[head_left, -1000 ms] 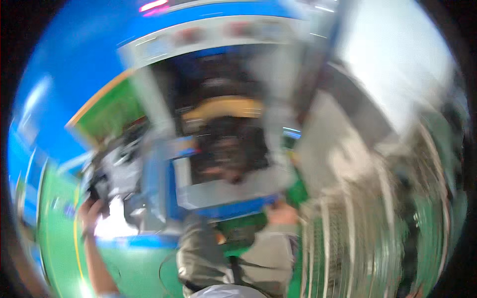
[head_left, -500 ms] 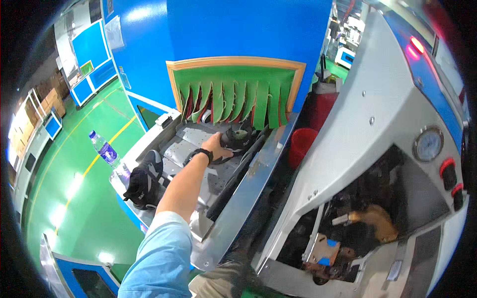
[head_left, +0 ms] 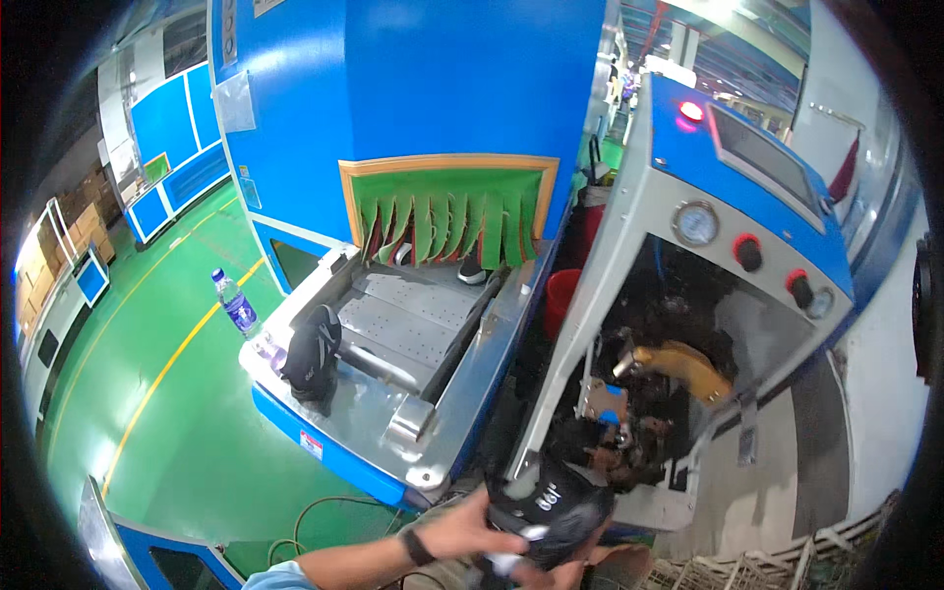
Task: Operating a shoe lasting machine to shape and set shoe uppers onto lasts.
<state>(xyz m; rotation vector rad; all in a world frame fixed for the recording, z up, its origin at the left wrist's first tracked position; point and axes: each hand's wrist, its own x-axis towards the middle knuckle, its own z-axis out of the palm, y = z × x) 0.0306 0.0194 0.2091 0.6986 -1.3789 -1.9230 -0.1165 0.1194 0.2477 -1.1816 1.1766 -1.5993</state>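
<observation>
A black shoe (head_left: 556,497) with pale marks is held low in front of me, close to the machine on the right. My left hand (head_left: 467,534), with a dark band on its wrist, is closed on the shoe's near left side. My right hand (head_left: 582,562) shows only in part; it grips the same shoe from below and the right, its fingers partly hidden. A small white patch by the left fingers is blurred. Another black shoe (head_left: 313,359) stands on the near left corner of the metal conveyor (head_left: 403,310).
Beyond the conveyor, green strip curtains (head_left: 447,221) hang in a blue machine's opening, with a shoe (head_left: 472,269) beneath them. A water bottle (head_left: 236,303) stands on the left ledge. The machine at right has a gauge (head_left: 696,224) and red-ringed knobs (head_left: 749,252). A wire basket (head_left: 777,562) sits lower right.
The left hand has lifted a shoe off the conveyor near the curtain and brought it back towards me. My right hand has come into view on it. The view has swung right.
</observation>
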